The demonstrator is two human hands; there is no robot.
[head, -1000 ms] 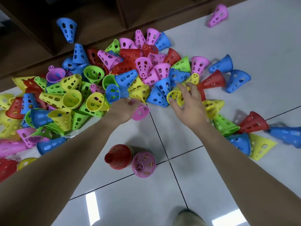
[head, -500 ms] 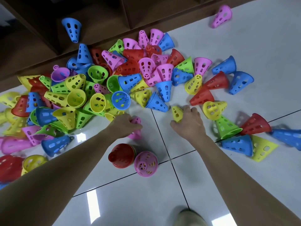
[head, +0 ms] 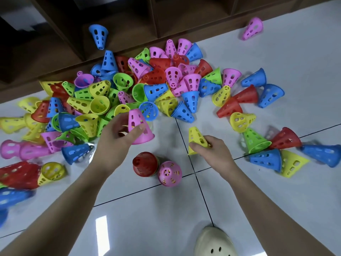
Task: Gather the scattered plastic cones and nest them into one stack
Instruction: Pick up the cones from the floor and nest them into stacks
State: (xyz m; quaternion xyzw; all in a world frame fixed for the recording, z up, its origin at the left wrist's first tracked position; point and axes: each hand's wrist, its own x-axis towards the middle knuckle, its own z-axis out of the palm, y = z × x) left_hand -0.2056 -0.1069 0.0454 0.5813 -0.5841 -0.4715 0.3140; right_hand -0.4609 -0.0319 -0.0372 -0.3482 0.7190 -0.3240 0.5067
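Holding a pink cone (head: 138,127) by its wall with curled fingers and thumb, the left hand (head: 118,139) is just above the red stack (head: 145,163) on the white floor (head: 249,200). The right hand (head: 212,151) pinches a yellow cone (head: 196,138) near its wide rim (narrow end pointing away). A pink stack (head: 169,173) touches the red one. The big pile of cones (head: 129,85) lies behind, beside a wooden shelf (head: 129,21).

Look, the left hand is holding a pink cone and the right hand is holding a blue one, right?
Not quite. The left hand does hold a pink cone, but the right hand holds a yellow cone, not a blue one. The head view shows it.
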